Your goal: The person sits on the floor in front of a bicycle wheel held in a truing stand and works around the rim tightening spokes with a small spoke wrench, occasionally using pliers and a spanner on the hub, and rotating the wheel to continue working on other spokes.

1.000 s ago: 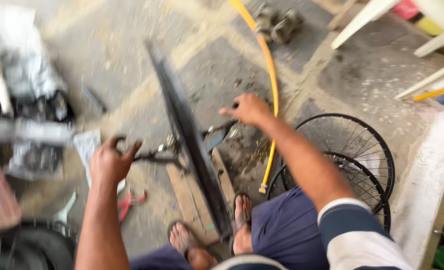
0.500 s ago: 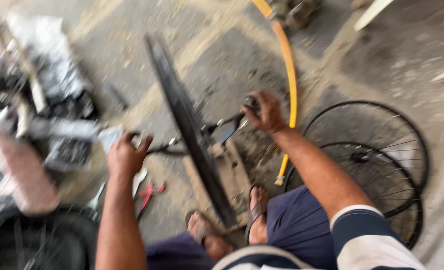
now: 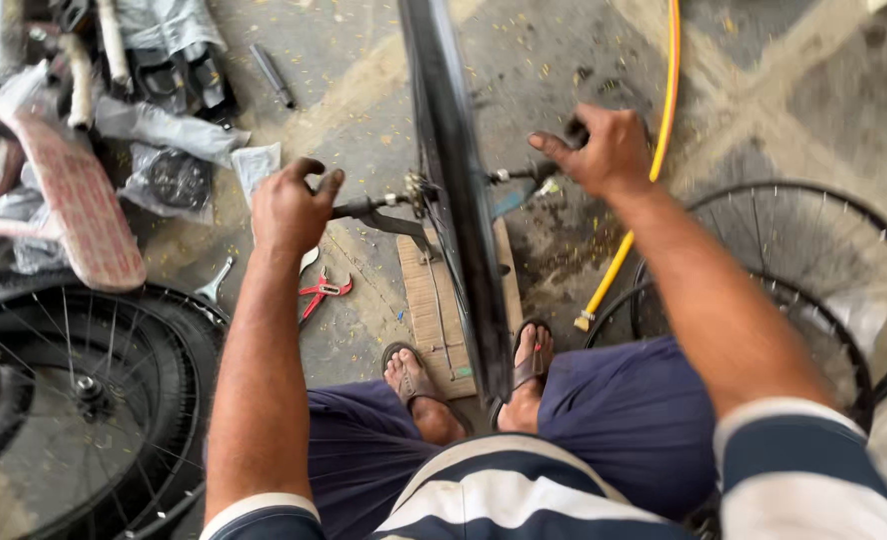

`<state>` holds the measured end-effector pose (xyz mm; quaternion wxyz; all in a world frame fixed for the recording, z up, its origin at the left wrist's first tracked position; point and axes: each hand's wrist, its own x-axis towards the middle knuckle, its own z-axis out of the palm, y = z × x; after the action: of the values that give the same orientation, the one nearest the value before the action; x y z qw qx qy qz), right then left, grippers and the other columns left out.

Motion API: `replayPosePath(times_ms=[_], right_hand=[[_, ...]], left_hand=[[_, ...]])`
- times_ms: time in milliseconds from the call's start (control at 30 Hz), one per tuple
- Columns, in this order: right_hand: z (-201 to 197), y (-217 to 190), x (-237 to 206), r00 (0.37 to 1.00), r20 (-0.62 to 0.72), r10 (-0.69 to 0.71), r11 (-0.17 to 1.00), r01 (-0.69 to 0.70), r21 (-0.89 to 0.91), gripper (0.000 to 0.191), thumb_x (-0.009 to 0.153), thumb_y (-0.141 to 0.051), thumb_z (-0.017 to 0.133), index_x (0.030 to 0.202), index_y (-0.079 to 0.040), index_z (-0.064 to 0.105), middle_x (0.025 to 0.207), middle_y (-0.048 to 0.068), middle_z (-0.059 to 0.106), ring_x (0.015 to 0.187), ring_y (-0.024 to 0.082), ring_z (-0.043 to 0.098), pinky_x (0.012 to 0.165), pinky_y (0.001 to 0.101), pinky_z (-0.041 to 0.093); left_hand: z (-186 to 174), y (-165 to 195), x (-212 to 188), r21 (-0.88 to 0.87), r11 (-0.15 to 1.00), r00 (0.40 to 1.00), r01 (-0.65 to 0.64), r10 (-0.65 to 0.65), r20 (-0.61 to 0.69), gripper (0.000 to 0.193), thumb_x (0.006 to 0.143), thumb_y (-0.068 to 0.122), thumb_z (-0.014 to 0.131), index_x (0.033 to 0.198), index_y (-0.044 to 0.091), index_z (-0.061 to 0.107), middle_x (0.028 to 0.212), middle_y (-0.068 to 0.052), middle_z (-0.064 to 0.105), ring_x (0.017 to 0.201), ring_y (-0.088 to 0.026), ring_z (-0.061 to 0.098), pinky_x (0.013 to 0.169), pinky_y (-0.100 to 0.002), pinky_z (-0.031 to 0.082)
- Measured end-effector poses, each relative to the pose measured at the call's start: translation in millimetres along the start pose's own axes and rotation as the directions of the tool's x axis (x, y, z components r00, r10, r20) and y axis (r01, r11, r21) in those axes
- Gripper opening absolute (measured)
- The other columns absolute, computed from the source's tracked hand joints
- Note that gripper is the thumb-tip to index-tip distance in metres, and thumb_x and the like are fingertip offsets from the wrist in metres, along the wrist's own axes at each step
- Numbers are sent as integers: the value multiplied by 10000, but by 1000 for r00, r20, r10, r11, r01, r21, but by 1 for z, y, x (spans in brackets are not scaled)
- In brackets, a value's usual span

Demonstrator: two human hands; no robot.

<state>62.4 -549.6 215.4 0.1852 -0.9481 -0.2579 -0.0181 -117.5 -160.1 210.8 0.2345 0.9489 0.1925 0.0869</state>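
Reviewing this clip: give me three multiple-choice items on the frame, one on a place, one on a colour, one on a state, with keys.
1. Where do the pliers lie?
A. on the floor below the left hand
B. on the wooden board
C. in the right hand

2. What colour is the hose?
A. green
B. yellow
C. black

3. How does the wheel between the hands stand?
A. flat on the floor
B. upright on its edge
C. leaning on a wall

Key: 1 A, the red-handled pliers rest on concrete under that hand. 2 B, it runs yellow past the right hand. 3 B, its rim shows edge-on, each hand at one end of the axle.
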Motion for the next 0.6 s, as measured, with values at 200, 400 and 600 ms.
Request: replayPosePath(times_ms=[200,400,600], right_hand=[[19,9,-8,838,-442,-318,880,434,190,631,1067,-603,696,1145,23,718,999,197,715,944,343,699,820,469,562],[11,16,1,997,78,0,989,-12,147,493,1014,-557,749,1060,-67,747,954,110,720,850,287,701,796,459,553],[16,2,-16,888,-448,-101,905,270,329,437,1020,-413,730,1155,-1,677,914,156,692,825,299,715,779,443,550]], left_hand=[[3,-2,-3,-52,998,998,39,-41,-42,432,914,499,750,1077,100,772,858,-207,736,852,-402,697,785,-495,529],[-1,4,-8,-40,999,999,27,-28,-34,430,920,504,752,1072,102,770,833,-206,735,874,-404,691,805,-494,529],[1,1,-10,-31,998,990,-58,54,-129,439,878,496,798,1017,79,781,845,-204,736,849,-408,689,774,-499,526]])
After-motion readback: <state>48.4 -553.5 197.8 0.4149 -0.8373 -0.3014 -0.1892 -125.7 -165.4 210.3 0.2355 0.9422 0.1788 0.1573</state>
